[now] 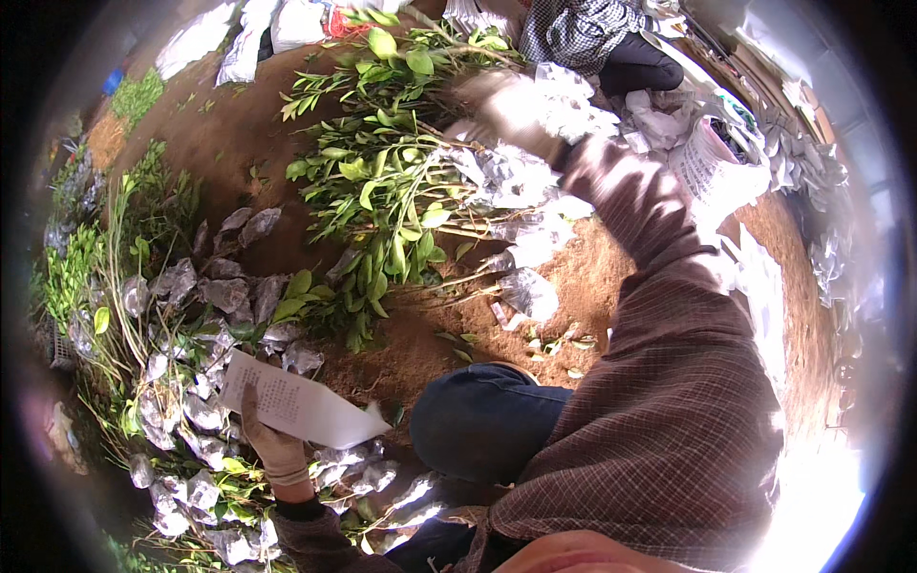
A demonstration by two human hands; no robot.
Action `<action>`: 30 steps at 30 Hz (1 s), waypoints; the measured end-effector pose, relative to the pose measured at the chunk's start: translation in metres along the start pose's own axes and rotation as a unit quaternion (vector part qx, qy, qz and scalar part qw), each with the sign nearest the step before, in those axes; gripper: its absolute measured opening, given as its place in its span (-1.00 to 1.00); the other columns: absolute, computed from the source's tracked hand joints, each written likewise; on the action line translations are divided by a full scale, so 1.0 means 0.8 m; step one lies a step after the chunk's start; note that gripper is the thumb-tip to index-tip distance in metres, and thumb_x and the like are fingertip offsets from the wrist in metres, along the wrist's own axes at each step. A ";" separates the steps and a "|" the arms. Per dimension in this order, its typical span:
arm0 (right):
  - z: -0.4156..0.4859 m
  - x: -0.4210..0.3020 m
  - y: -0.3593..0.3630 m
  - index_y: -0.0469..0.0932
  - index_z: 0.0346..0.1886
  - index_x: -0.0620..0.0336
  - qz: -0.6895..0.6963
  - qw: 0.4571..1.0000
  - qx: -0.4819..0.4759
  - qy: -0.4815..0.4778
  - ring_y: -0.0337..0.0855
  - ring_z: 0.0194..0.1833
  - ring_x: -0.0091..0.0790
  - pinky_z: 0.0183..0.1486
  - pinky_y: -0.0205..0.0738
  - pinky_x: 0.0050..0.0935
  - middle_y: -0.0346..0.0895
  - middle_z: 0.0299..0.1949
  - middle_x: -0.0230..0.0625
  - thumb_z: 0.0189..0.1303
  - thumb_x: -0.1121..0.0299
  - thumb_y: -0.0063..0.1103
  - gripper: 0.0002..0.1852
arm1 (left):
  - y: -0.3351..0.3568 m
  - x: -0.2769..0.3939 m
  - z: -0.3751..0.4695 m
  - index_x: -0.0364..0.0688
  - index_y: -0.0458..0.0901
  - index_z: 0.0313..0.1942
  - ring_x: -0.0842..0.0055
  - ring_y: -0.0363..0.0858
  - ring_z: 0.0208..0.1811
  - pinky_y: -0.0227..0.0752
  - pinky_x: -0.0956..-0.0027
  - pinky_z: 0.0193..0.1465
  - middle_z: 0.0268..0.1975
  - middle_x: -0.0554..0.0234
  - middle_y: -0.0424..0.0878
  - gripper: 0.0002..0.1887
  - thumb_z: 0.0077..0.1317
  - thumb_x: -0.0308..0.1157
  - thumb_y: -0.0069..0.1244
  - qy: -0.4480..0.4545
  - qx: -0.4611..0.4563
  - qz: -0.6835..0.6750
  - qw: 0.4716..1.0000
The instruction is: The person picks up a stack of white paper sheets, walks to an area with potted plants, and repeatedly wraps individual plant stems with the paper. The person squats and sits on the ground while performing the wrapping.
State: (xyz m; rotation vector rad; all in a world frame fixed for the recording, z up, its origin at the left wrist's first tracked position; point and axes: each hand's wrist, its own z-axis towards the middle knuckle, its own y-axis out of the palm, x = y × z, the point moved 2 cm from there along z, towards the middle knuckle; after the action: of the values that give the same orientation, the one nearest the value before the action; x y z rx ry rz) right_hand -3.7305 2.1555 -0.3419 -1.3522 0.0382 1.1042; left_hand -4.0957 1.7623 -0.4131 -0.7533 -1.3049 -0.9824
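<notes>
My left hand [276,444], in a pale glove, grips a white printed paper sheet [286,401] over a pile of plastic-wrapped plant root balls [204,408]. My right hand [505,107], gloved and blurred, reaches among the stems at the top of a row of leafy saplings [387,193]. Whether it holds a stem cannot be made out. The saplings lie on their sides, leaves to the left, their roots in clear plastic bags [530,294] on the right.
Another person [587,36] in a checked top sits at the upper right. Near that person lie crumpled plastic [655,118] and a printed white sack [716,168]. White sacks [193,39] stand at the upper left. Brown soil [243,114] is the ground, and cut leaves [551,347] lie near my knee.
</notes>
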 end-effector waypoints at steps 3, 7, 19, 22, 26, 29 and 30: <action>-0.047 -0.124 0.174 0.48 0.21 0.14 0.216 0.946 -0.214 -0.118 0.58 -0.02 -0.36 0.05 0.49 -0.36 0.60 -0.03 -0.17 0.19 0.16 0.34 -0.46 | 0.023 0.006 -0.003 -0.32 0.39 0.22 0.31 0.57 0.10 0.48 0.22 0.17 0.17 0.00 0.53 -0.64 0.47 -0.39 -0.12 0.016 -0.028 0.096 0.995; -0.111 -0.230 0.295 0.56 0.09 0.22 0.392 0.839 -0.360 -0.111 0.56 -0.12 -0.46 -0.03 0.49 -0.39 0.66 -0.17 -0.23 0.29 0.14 0.25 -0.58 | 0.019 0.031 -0.011 -0.41 0.36 0.23 0.37 0.53 0.11 0.45 0.24 0.17 0.16 0.05 0.50 -0.58 0.42 -0.46 -0.04 0.021 0.031 0.073 0.997; -0.132 -0.202 0.293 0.67 -0.06 0.25 0.448 0.856 -0.257 0.037 0.64 -0.29 -0.48 -0.14 0.53 -0.38 0.72 -0.30 -0.21 0.33 0.17 0.17 -0.66 | -0.054 0.068 -0.037 -0.10 0.18 0.45 -0.04 0.30 0.32 0.24 0.04 0.34 0.32 -0.10 0.26 -0.35 0.34 -0.42 -0.09 0.105 -0.001 0.580 0.808; -0.160 -0.149 0.298 0.67 -0.01 0.13 0.270 0.940 -0.210 0.006 0.66 -0.27 -0.45 -0.16 0.56 -0.38 0.72 -0.31 -0.25 0.31 0.14 0.22 -0.67 | -0.065 0.066 -0.048 -0.09 0.23 0.44 -0.02 0.32 0.30 0.23 0.05 0.35 0.29 -0.11 0.29 -0.38 0.34 -0.42 -0.17 0.063 0.028 0.576 0.815; -0.263 0.013 0.235 0.69 -0.06 -0.21 -0.037 0.944 -0.328 0.010 0.68 -0.34 -0.35 -0.11 0.62 -0.37 0.73 -0.19 -0.47 0.26 0.11 0.24 -0.77 | -0.081 0.064 -0.056 -0.09 0.28 0.41 -0.02 0.35 0.29 0.22 0.06 0.35 0.28 -0.11 0.33 -0.41 0.33 -0.46 -0.24 0.074 0.021 0.542 0.837; -0.404 0.153 0.124 0.65 0.01 -0.14 -0.259 0.867 -0.417 0.091 0.66 -0.24 -0.30 -0.03 0.57 -0.33 0.69 -0.15 -0.40 0.23 0.09 0.26 -0.70 | -0.086 0.054 -0.052 -0.11 0.30 0.40 -0.03 0.34 0.30 0.22 0.04 0.36 0.31 -0.09 0.33 -0.39 0.30 -0.50 -0.26 0.057 0.007 0.533 0.844; -0.452 0.188 0.083 0.63 0.03 -0.11 -0.323 0.828 -0.443 0.117 0.65 -0.20 -0.28 -0.01 0.56 -0.31 0.68 -0.14 -0.38 0.22 0.08 0.26 -0.67 | -0.085 0.051 -0.050 -0.12 0.30 0.39 -0.05 0.31 0.33 0.19 0.04 0.38 0.33 -0.08 0.33 -0.37 0.25 -0.52 -0.26 0.074 -0.001 0.495 0.866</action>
State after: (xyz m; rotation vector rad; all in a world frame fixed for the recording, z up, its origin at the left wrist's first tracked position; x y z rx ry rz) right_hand -3.4934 1.9532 -0.5883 -2.0974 -0.7949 0.3308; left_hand -4.1411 1.6918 -0.3840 -1.1487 -0.6101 -0.1873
